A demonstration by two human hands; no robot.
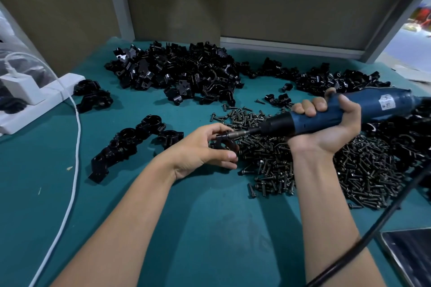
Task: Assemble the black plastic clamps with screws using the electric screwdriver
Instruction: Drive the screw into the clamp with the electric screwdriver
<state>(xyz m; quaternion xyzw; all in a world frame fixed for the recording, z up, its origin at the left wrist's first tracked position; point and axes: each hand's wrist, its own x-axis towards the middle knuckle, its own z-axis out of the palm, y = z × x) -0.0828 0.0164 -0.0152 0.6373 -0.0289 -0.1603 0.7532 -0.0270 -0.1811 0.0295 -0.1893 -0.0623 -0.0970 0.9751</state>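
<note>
My left hand [205, 150] pinches a clamp [223, 141], fingers curled round it. My right hand [326, 128] grips the screwdriver [377, 103], bit meeting the clamp. Screws [363, 170] lie heaped under my right wrist, and the clamp pile [177, 70] is beyond both hands.

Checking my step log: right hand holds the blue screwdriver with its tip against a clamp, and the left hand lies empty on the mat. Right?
Not quite. The left hand is not empty: its fingers grip the clamp that the tip meets, seen in the head view. The right hand does hold the blue screwdriver.
</note>
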